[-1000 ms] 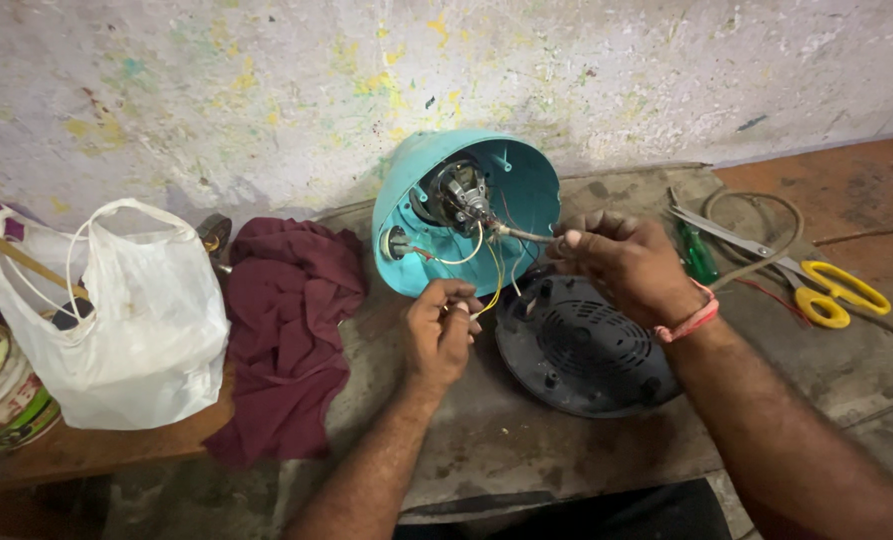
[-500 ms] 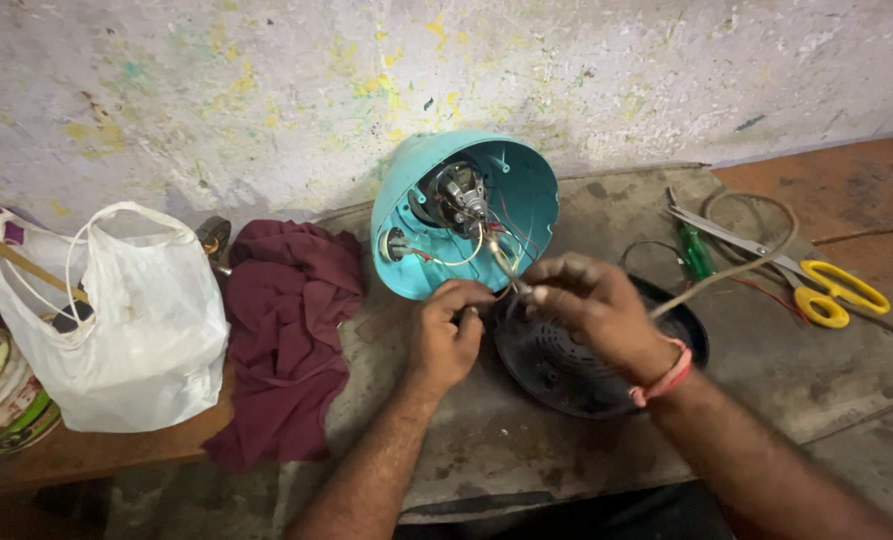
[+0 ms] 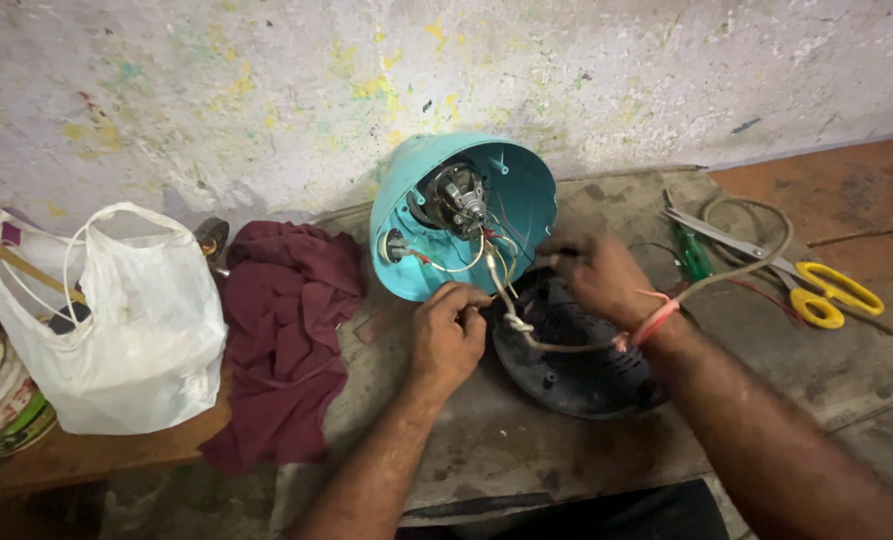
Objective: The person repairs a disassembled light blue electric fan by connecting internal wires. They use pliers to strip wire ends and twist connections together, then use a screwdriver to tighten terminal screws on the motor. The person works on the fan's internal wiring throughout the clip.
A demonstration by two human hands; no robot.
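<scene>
Left hand: the left hand [image 3: 448, 335] sits just below the middle of the frame, fingers curled in, pinching the thin wires [image 3: 486, 262] that run out of the housing.
Right hand: the right hand [image 3: 594, 272], right of centre, has its fingers bent and closed on the same bunch of wires near the housing's lower right rim; a pink band circles its wrist.
Housing: a teal bowl-shaped housing [image 3: 406, 215] stands tilted on its side at upper centre, its open face turned toward the camera, with a small motor [image 3: 456, 198] fixed inside.
Cord: a grey cord [image 3: 526, 335], knotted between the two hands, runs across the black base and on past the right wrist to a loop at upper right.
Base: a black round vented base [image 3: 576, 375] lies flat under the right hand, touching the housing's lower edge.
Slab: everything rests on a worn grey slab [image 3: 466, 450].
Tools: yellow-handled scissors [image 3: 816, 290] and a green screwdriver [image 3: 691, 252] lie at right, near each other.
Left side: a maroon cloth [image 3: 286, 330] lies beside the housing; a white plastic bag [image 3: 126, 320] stands at far left.
</scene>
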